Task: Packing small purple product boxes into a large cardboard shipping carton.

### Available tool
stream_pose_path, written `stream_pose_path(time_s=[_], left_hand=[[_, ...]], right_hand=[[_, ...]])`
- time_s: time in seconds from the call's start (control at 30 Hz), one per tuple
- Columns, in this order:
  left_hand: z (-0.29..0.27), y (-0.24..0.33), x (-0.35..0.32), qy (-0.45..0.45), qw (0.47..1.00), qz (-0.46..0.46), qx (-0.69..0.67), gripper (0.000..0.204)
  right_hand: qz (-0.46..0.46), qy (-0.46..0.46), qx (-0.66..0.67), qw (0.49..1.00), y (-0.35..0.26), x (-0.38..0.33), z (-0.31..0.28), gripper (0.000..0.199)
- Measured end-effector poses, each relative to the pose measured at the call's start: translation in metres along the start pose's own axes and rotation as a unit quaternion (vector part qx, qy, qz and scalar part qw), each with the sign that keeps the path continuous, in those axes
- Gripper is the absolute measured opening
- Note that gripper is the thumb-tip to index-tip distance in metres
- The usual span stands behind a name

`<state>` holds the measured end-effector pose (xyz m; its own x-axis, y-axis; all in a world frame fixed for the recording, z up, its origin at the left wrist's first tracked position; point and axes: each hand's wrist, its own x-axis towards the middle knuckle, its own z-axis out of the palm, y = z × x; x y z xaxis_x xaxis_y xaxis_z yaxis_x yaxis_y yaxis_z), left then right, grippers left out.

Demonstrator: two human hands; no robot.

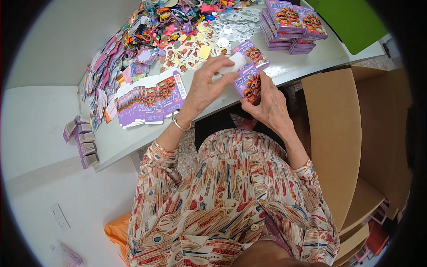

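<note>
A small purple cardboard box (pixel 250 84) with colourful cartoon figures is held up over the table's front edge. My right hand (pixel 270 104) grips it from the right side, fingers along its edge and thumb underneath. At its upper left, the thumb and forefinger of my left hand (pixel 209 82) close around the box's white end flap, which stands up. Just behind lies another purple box (pixel 255 54) of the same print on the table. To the left of my left hand, flat unfolded purple cartons (pixel 153 100) lie overlapped in a row.
Stacked purple boxes (pixel 289 22) stand at the back right. Small colourful trinkets (pixel 164 20), printed cards (pixel 189 51) and silvery packets (pixel 233 24) heap up at the back. Pink-purple packets (pixel 104 58) pile on the left. An open brown carton (pixel 333 138) stands at the right.
</note>
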<state>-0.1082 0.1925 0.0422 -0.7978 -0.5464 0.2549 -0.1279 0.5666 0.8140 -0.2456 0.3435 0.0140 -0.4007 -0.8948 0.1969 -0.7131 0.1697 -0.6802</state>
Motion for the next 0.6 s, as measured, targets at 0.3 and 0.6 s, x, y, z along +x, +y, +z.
stream_pose_path(time_s=[0.3, 0.6], left_hand=[[0.049, 0.006, -0.031, 0.105, 0.937, -0.086, -0.321, 0.056], [0.034, 0.001, -0.026, 0.031, 0.945, -0.132, -0.299, 0.044]], right_hand=[[0.009, 0.03, -0.007, 0.999, -0.009, 0.004, 0.004, 0.08], [0.036, 0.004, 0.081, 0.996, -0.007, 0.012, 0.011, 0.104]])
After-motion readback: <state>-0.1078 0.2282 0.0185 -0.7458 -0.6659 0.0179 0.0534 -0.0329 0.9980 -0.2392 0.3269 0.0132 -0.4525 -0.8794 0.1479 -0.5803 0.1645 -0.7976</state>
